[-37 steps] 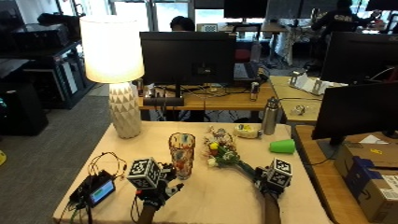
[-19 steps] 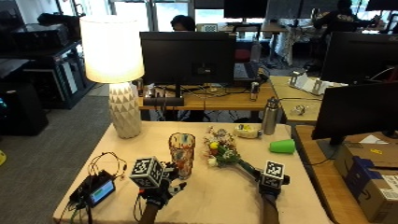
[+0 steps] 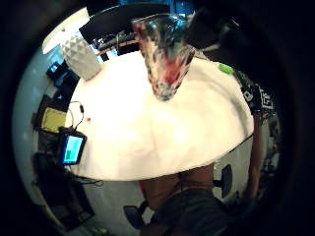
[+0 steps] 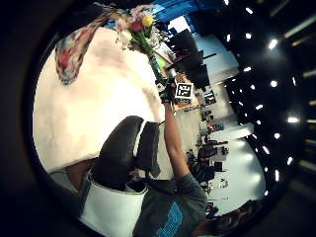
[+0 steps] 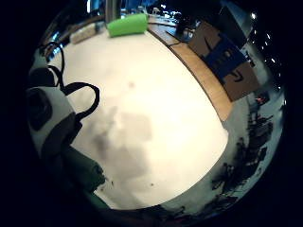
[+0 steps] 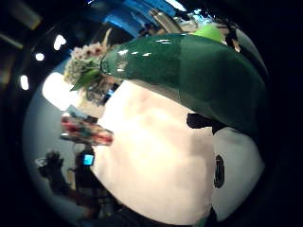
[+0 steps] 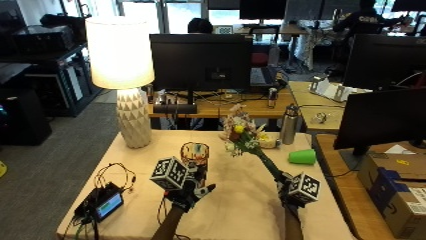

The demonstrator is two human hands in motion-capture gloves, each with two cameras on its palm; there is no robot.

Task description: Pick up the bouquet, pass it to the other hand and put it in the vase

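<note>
The bouquet of white, yellow and red flowers with its dark green wrapped stem point(image 7: 247, 142) is up off the pale bench point(image 7: 233, 200) now; half a second ago its blooms lay low beside the vase, and now the whole bunch slants upward through the middle of the frame, the flower heads highest, above and to the right of the vase's mouth. The right hand point(image 7: 291, 191), in the lower right of the frame, has its fingers curled round the bottom of the green stem, and its thumb-side palm view is filled by that glossy green wrap point(image 6: 189, 75), with the blooms at its far end.

The patterned glass vase with red and blue flecks point(image 7: 194, 156) stands upright on the bench, left of centre. The left hand point(image 7: 188, 192) hovers just in front of it, lower left of centre, fingers loosely spread and holding nothing; the vase shows close in its little-finger view point(image 3: 165, 54).

A lit white lamp with a faceted ceramic base point(image 7: 131, 82) stands at the upper left corner of the bench, a small black device with a blue screen point(image 7: 104, 205) and its cables lie at the lower left, and a green plastic cup point(image 7: 302, 156) lies on its side near the right edge.
</note>
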